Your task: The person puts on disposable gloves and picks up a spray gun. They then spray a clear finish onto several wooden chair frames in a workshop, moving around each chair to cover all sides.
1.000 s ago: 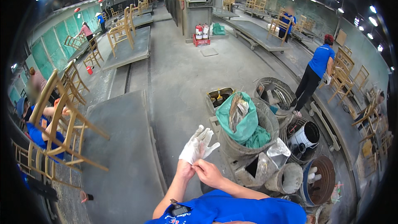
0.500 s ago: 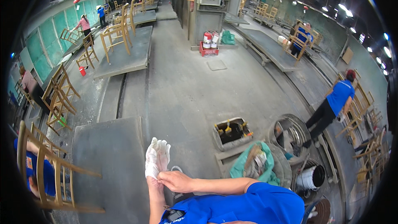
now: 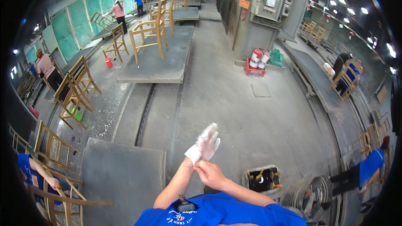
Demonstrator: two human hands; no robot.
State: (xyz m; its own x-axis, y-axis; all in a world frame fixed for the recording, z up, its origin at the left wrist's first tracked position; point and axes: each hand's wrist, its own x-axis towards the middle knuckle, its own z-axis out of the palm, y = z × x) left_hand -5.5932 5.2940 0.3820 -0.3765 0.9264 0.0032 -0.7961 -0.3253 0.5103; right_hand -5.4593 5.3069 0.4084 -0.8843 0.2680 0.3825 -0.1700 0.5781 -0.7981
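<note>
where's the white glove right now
In the head view, the white glove is on the person's left hand, just below centre, with the bare right hand pinching its cuff.

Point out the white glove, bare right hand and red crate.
White glove (image 3: pixel 204 145): head view, its middle.
Right hand (image 3: pixel 212 175): head view, back of hand.
Red crate (image 3: pixel 255 72): head view, front wall.

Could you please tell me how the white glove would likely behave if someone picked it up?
The white glove is probably floppy, since its loose cuff flares out near the wrist of the left hand. It is likely light, as the material looks thin. It may also wrinkle easily where the right hand pinches its edge.
</note>
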